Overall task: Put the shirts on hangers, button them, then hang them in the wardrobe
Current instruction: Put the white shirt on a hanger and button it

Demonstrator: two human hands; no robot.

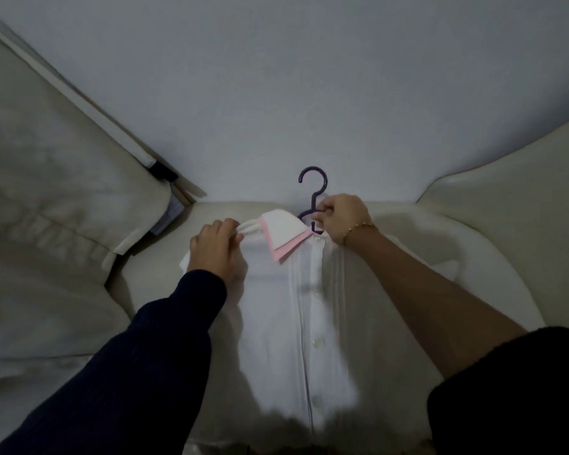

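Note:
A white shirt [296, 323] with a pink-lined collar [284, 236] lies front up on a cream sofa seat, its placket closed with buttons showing down the middle. A purple plastic hanger [313, 188] sits inside the shirt, its hook pointing away from me toward the wall. My right hand [342, 218] grips the hanger's neck just below the hook. My left hand [216, 247] pinches the shirt's left shoulder fabric beside the collar. The hanger's arms are hidden under the cloth.
Cream sofa cushions [46, 192] rise on the left and another cream cushion [513, 205] on the right. A grey wall [293, 77] stands behind the seat. A folded pale cloth [168, 215] is wedged beside the left cushion.

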